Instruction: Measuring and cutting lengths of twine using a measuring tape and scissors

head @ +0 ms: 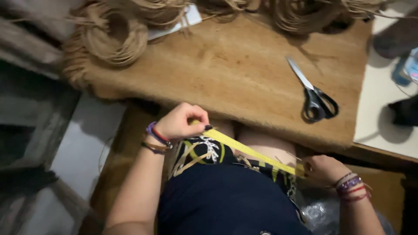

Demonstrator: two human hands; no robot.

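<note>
Both hands closed on yellow flexible measuring tape (250,151) | left hand (180,122) higher, right hand (324,169) lower | tape held taut, slanting across lap.

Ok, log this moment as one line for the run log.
left hand: pinches yellow tape measure | right hand: holds its other end | tape: taut across lap | scissors: on table

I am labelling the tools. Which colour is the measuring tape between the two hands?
Yellow. The measuring tape shows best in the head view, stretched between both hands.
</note>
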